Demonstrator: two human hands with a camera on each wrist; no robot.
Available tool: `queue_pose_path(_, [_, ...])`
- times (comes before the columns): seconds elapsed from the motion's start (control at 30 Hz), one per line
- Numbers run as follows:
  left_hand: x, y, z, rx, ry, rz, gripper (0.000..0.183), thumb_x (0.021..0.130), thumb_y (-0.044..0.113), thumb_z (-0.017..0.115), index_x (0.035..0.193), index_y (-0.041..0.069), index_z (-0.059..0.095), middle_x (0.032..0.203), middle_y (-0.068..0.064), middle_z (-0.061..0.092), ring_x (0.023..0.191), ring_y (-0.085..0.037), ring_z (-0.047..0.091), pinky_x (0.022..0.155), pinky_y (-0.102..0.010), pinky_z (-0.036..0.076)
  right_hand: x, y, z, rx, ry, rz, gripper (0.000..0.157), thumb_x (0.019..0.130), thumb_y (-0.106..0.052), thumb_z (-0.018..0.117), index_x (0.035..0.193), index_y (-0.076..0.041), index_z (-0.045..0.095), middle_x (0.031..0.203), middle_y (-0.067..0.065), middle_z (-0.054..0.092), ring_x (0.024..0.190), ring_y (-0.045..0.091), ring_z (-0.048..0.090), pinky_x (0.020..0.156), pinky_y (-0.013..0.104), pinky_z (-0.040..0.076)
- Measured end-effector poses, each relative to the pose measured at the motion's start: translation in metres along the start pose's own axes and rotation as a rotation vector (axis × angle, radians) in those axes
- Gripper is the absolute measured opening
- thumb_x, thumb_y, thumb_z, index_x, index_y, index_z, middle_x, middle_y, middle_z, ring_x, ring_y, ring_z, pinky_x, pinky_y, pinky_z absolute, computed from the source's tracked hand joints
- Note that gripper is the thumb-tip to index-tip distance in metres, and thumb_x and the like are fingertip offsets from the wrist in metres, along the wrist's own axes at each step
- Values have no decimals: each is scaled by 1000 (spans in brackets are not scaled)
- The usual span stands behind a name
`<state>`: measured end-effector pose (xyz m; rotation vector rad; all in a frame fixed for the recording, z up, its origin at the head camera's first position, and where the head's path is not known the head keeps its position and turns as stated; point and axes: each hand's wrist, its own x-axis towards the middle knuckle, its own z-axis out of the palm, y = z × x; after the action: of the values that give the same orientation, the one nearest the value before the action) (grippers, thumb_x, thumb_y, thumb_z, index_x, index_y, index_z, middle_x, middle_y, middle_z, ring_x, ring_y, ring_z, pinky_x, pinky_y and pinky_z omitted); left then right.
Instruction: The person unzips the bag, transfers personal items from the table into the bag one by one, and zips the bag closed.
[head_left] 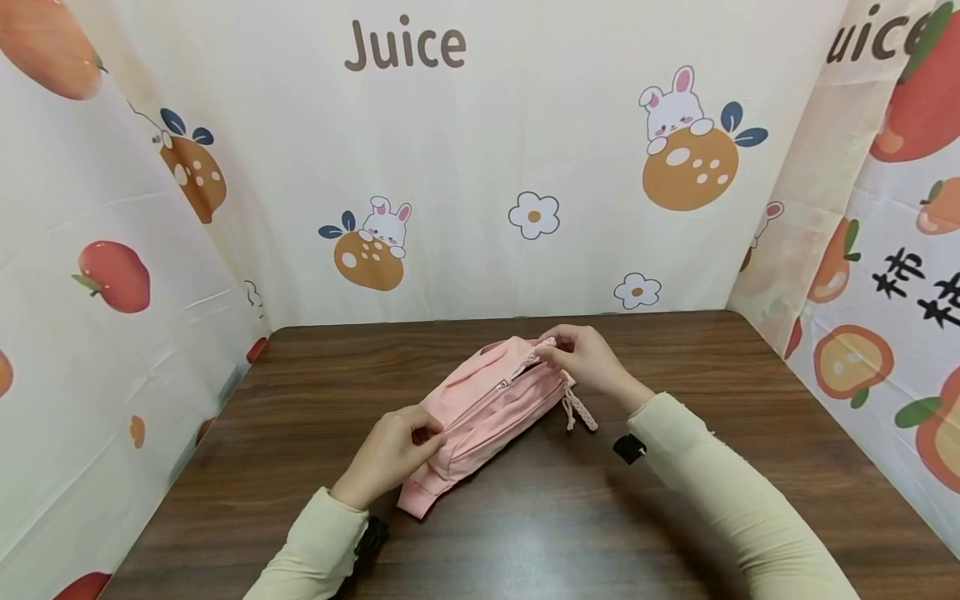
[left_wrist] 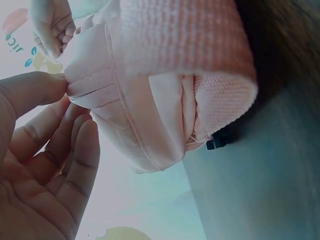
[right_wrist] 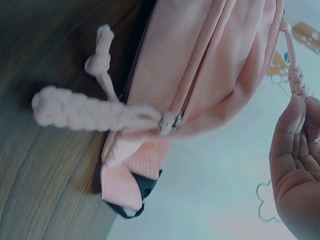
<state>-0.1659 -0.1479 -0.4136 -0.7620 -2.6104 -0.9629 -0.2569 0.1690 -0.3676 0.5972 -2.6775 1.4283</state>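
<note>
A pink fabric waist bag (head_left: 480,392) lies slantwise on the table, its zip (head_left: 480,402) running lengthwise along the top. My left hand (head_left: 393,450) pinches the fabric at the near left end of that zip between thumb and fingers. At the far right end, my right hand (head_left: 588,362) grips a braided cord pull (right_wrist: 296,80), drawn taut from the bag in the right wrist view. A second braided pull (right_wrist: 75,112) with a knotted cord end dangles from a lower zip. Wide pink webbing (left_wrist: 185,35) loops at the bag's near end.
Brown wood-grain table (head_left: 600,517) lies under the bag. A black buckle (right_wrist: 145,185) sits by the webbing at the bag's far end. Printed curtains (head_left: 465,167) with fruit and rabbits stand behind the table and along both sides.
</note>
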Motion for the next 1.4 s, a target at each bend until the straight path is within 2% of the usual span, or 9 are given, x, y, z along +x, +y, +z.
queue_pose_path(0.13, [0,0,-1,0,-6,-5,9,81,8,77,80,15,72,76,8,61,68,-2,53,62,-18,46,1,5,-5,8,26,12,16,92,-23,69,98,-8,70,82,12,71,71,22,65,58,31,52])
queue_pose_path(0.3, [1,1,-2,-5,-17,-18,9,81,7,77,80,15,72,76,8,61,69,-2,53,62,-18,46,3,9,-9,0,18,23,16,92,-22,68,98,-8,70,83,13,71,70,17,65,61,36,54])
queue_pose_path(0.5, [1,1,-1,-6,-15,-16,9,81,8,77,80,15,72,76,8,61,68,-2,54,62,-18,46,6,19,-16,-15,52,34,16,92,-19,69,99,-4,70,86,18,71,68,15,66,59,27,52])
queue_pose_path(0.67, [1,1,-1,-7,-14,-14,9,81,8,77,80,15,72,76,8,61,68,-3,54,62,-18,46,8,28,-21,-6,69,51,17,92,-19,69,97,-4,71,83,19,71,67,13,65,62,33,55])
queue_pose_path(0.8, [1,1,-1,-6,-5,-4,9,81,7,77,80,15,72,76,8,61,68,-3,54,62,-18,46,11,35,-23,5,73,73,18,92,-19,68,97,-2,71,86,23,70,70,19,67,65,35,57])
queue_pose_path(0.93, [0,0,0,-4,8,10,11,79,6,77,78,16,72,75,9,61,67,-3,54,61,-17,46,13,42,-27,-21,80,78,18,93,-19,67,98,-2,71,87,21,71,72,23,68,64,33,56])
queue_pose_path(1.07, [0,-1,1,-7,13,18,13,78,5,77,78,17,71,74,10,61,67,-3,54,60,-17,46,15,49,-32,-38,94,105,17,94,-17,65,100,-1,69,88,20,70,70,17,66,66,36,57])
queue_pose_path(1.23, [0,-1,1,-1,9,21,12,79,6,77,78,16,72,75,9,61,68,-1,54,61,-17,46,15,57,-38,-18,86,161,20,95,-15,63,104,3,67,93,22,69,73,18,67,72,40,59])
queue_pose_path(1.4, [0,-1,0,1,-2,5,11,80,7,77,78,16,71,75,9,61,68,-2,54,61,-18,46,15,64,-41,-22,91,195,21,96,-14,62,106,4,66,96,26,69,81,31,69,72,37,59])
